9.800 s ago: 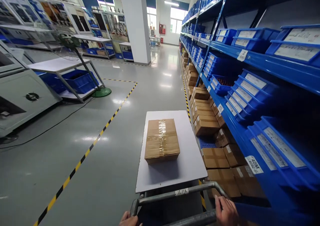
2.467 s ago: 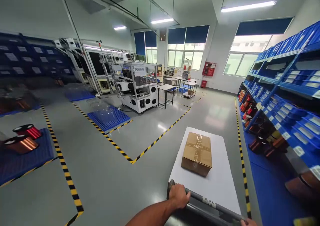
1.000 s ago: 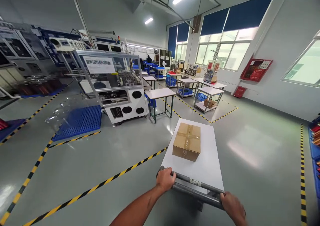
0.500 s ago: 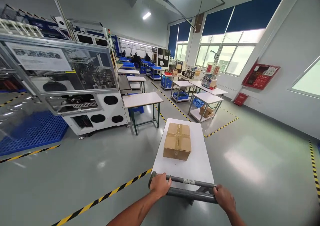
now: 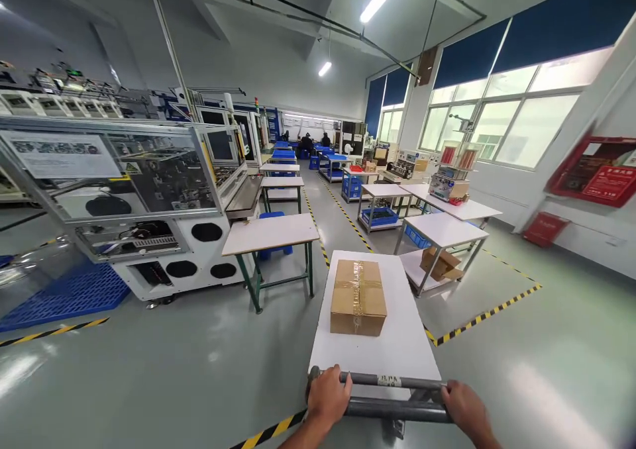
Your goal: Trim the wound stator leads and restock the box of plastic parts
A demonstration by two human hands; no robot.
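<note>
My left hand (image 5: 328, 396) is wrapped round the left end of a grey cart handle (image 5: 370, 378), which has a label with writing on it. At the handle's right end my right hand (image 5: 467, 408) is closed on the same bar. In front of the handle stretches the white top of the cart (image 5: 405, 323). A taped cardboard box (image 5: 358, 298) sits on that top, towards the far left part, apart from both hands. The fingertips of my right hand are partly hidden.
On the left stand a white-topped table (image 5: 271, 232) with green legs and a large machine (image 5: 163, 217). To the right are a shelved table (image 5: 442, 230) and a red fire cabinet (image 5: 599, 171). Yellow-black floor tape (image 5: 489, 315) marks lanes. Seated people (image 5: 305, 146) are far ahead.
The cart, with both hands on its handle, has rolled forward, nearer the tables and machine. The view has turned slightly left. The box keeps its place on the cart top.
</note>
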